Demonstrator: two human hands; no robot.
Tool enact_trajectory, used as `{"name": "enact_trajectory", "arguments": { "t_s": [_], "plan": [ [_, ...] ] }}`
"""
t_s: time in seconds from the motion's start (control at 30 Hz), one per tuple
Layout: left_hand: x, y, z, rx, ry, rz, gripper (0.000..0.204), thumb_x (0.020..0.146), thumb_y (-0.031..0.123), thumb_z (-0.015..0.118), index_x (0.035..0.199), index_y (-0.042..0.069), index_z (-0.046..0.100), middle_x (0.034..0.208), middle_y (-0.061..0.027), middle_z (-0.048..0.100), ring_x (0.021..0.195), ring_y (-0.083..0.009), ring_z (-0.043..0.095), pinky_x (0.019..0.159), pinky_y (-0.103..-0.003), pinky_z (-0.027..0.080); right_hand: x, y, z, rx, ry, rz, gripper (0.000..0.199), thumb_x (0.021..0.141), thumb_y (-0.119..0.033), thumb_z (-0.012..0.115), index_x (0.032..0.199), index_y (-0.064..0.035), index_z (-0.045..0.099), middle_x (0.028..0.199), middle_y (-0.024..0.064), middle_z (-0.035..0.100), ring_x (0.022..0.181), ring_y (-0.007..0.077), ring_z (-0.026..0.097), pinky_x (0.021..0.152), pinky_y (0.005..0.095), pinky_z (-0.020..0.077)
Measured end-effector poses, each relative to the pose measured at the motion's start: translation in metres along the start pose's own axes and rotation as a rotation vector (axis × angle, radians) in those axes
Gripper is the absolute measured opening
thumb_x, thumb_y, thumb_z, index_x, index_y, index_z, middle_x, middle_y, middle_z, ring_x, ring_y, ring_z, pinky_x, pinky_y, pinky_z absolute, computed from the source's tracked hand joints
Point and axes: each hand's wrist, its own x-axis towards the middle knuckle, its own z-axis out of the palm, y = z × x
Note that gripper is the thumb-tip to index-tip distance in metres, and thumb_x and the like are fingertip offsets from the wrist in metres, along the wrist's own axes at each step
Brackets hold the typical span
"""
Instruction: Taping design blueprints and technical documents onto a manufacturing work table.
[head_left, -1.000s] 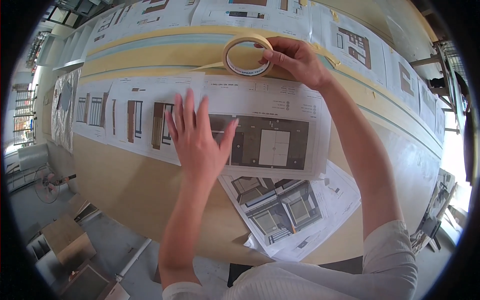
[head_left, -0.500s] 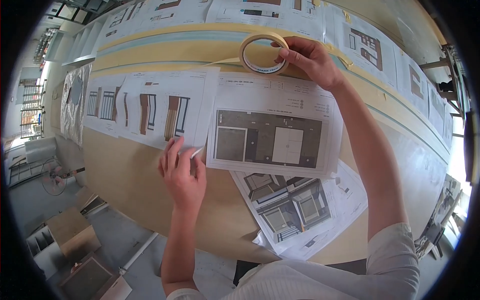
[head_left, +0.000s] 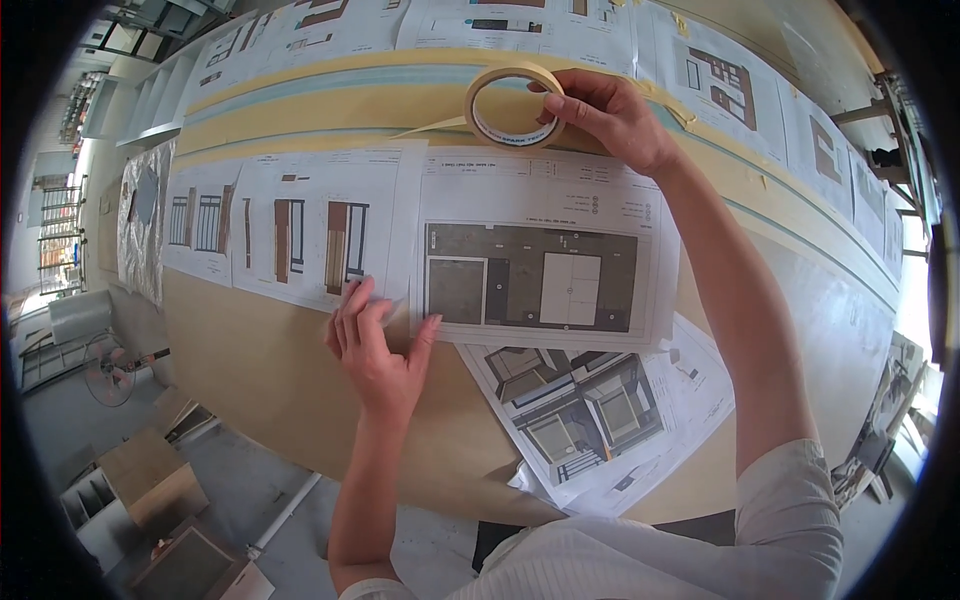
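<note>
My right hand (head_left: 607,110) grips the right rim of a roll of yellow masking tape (head_left: 483,122) above the top edge of the printed sheets. A loose strip of tape (head_left: 436,129) trails leftward from the roll. Lower down, my left hand (head_left: 375,335) has its fingers spread at the seam between two sheets. Its thumb rests by the lower left corner of the floor-plan sheet (head_left: 655,250), while its fingertips lie along the bottom of the sheet with cabinet drawings (head_left: 385,180).
More drawings (head_left: 600,490) lie loose on the wooden board (head_left: 250,350) near my body. Taped sheets (head_left: 440,32) line the far side, beyond yellow and pale-blue strips (head_left: 300,95). A fan (head_left: 112,368) and boxes (head_left: 150,475) stand on the floor at left.
My left hand has shifted slightly right and spread its thumb onto the floor-plan sheet's corner. The cabinet-drawing sheet's lower edge now lies flatter. The tape roll and right hand moved slightly left.
</note>
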Motion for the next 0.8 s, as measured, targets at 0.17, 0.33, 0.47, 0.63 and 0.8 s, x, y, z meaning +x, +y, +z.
{"name": "enact_trajectory", "arguments": {
  "t_s": [0.17, 0.33, 0.47, 0.63, 0.8],
  "plan": [
    [0.002, -0.005, 0.001, -0.036, 0.0, -0.063, 0.05, 0.085, 0.029, 0.091, 0.12, 0.006, 0.064, 0.137, -0.0111, 0.066, 0.127, -0.0334, 0.062, 0.11, -0.05, 0.039, 0.0, 0.0, -0.002, -0.023, -0.012, -0.007, 0.044, 0.109, -0.035, 0.069, 0.137, -0.0004, 0.07, 0.111, 0.0043, 0.078, 0.106, 0.0118, 0.07, 0.101, 0.0289, 0.055],
    [0.0, -0.009, -0.001, -0.018, -0.03, -0.03, 0.045, 0.087, 0.025, 0.087, 0.123, 0.005, 0.069, 0.138, -0.0112, 0.066, 0.127, -0.0333, 0.061, 0.11, -0.049, 0.038, 0.0, 0.002, -0.006, 0.01, -0.021, -0.014, 0.045, 0.108, -0.035, 0.069, 0.137, -0.0002, 0.07, 0.111, 0.0044, 0.078, 0.106, 0.0123, 0.07, 0.102, 0.0296, 0.0551],
    [0.015, 0.0, 0.002, -0.027, -0.003, 0.03, 0.043, 0.092, 0.027, 0.082, 0.128, 0.005, 0.072, 0.144, -0.0137, 0.064, 0.133, -0.0344, 0.059, 0.114, -0.05, 0.038, -0.002, -0.003, -0.003, 0.008, -0.013, 0.001, 0.045, 0.109, -0.034, 0.069, 0.138, 0.0, 0.07, 0.111, 0.0046, 0.078, 0.106, 0.0124, 0.07, 0.102, 0.0299, 0.0554],
    [0.062, 0.043, 0.019, 0.048, -0.103, 0.17, 0.055, 0.096, 0.033, 0.078, 0.143, 0.006, 0.066, 0.159, -0.0148, 0.055, 0.147, -0.037, 0.05, 0.123, -0.056, 0.031, 0.001, -0.001, -0.002, 0.036, -0.028, -0.017, 0.044, 0.109, -0.032, 0.069, 0.138, 0.0004, 0.069, 0.112, 0.0052, 0.078, 0.108, 0.0125, 0.07, 0.102, 0.0303, 0.0556],
    [0.06, 0.049, 0.031, 0.068, -0.34, 0.269, 0.061, 0.1, 0.037, 0.073, 0.151, 0.008, 0.06, 0.167, -0.0141, 0.047, 0.155, -0.037, 0.042, 0.129, -0.062, 0.021, -0.003, -0.005, 0.001, 0.061, 0.012, -0.009, 0.043, 0.109, -0.031, 0.069, 0.138, 0.001, 0.069, 0.113, 0.0059, 0.078, 0.108, 0.0128, 0.07, 0.102, 0.0307, 0.0561]
  ]
}}
